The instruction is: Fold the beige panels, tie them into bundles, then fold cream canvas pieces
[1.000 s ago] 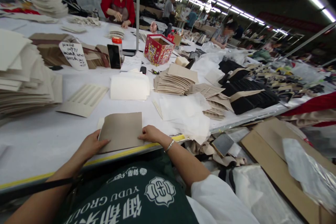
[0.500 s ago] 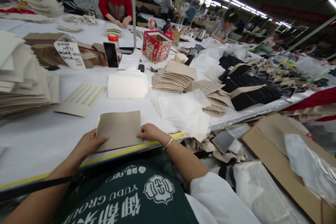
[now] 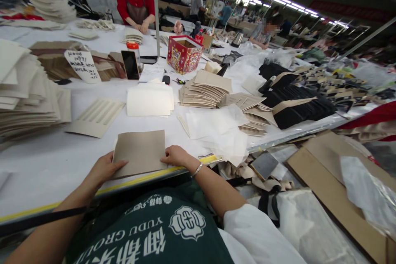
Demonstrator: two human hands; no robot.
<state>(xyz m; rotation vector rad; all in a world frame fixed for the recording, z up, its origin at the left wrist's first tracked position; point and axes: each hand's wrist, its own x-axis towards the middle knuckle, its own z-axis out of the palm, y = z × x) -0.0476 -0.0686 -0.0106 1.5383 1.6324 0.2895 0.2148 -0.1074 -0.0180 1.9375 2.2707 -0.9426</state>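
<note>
A taupe rectangular panel (image 3: 140, 151), like leather or fabric, lies at the front edge of the white table. My left hand (image 3: 107, 166) grips its left side, thumb on top and the other fingers hidden beneath. At the right edge, my right hand (image 3: 175, 156) pinches the panel between thumb and curled fingers. A pale layer peeks out at the panel's upper left edge. Beyond it are a stack of cream sheets (image 3: 150, 100) and a cream piece with raised strips (image 3: 96, 118).
Tall cream stacks (image 3: 27, 90) stand at left. Taupe folded pieces (image 3: 204, 90), translucent sheets (image 3: 216, 123) and black pieces (image 3: 297, 105) lie to the right. A red box (image 3: 185, 54) and a phone (image 3: 130, 65) stand farther back. A co-worker in red (image 3: 136, 2) is across the table.
My hands and the panel stay almost in place. The far co-worker's hands have come closer together. The view has shifted very slightly.
</note>
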